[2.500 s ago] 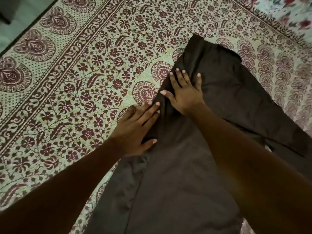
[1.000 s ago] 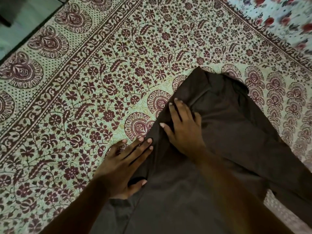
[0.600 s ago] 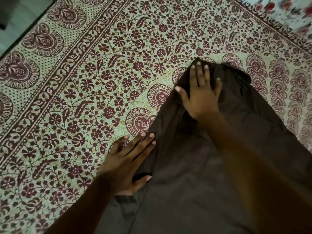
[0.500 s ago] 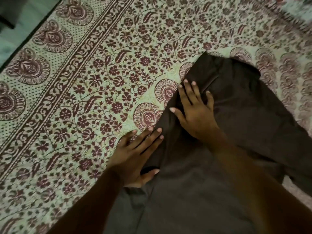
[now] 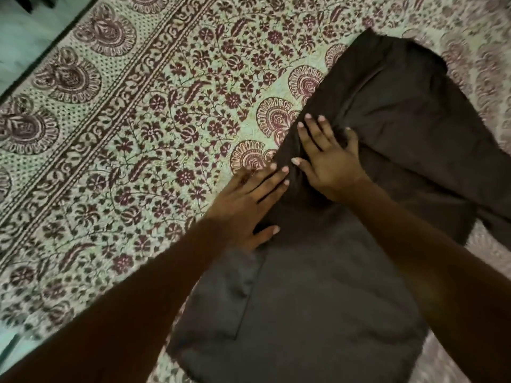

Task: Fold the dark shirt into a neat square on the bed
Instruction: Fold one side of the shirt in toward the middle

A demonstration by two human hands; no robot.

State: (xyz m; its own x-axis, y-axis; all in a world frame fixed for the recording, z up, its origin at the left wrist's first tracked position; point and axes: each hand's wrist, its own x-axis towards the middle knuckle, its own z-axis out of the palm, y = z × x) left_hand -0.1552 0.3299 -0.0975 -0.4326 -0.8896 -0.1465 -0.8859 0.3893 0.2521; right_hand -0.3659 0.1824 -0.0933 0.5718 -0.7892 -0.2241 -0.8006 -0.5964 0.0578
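The dark shirt (image 5: 326,286) lies flat on the bed as a long dark brown strip running from the near edge toward the far right. Its left side is folded inward, and a sleeve trails off to the right. My left hand (image 5: 249,205) rests flat on the shirt's left folded edge, fingers spread and partly on the bedsheet. My right hand (image 5: 329,161) presses flat on the cloth just beyond it, fingers apart and pointing away from me. Neither hand grips the fabric.
The bed is covered by a pale green sheet (image 5: 138,134) with a maroon floral print and a banded border. The bed's edge and the floor (image 5: 19,37) show at the top left.
My right hand slid out to the shirt's far end and came back toward me beside the left hand. The left hand stayed on the folded edge. The camera view shifted slightly.
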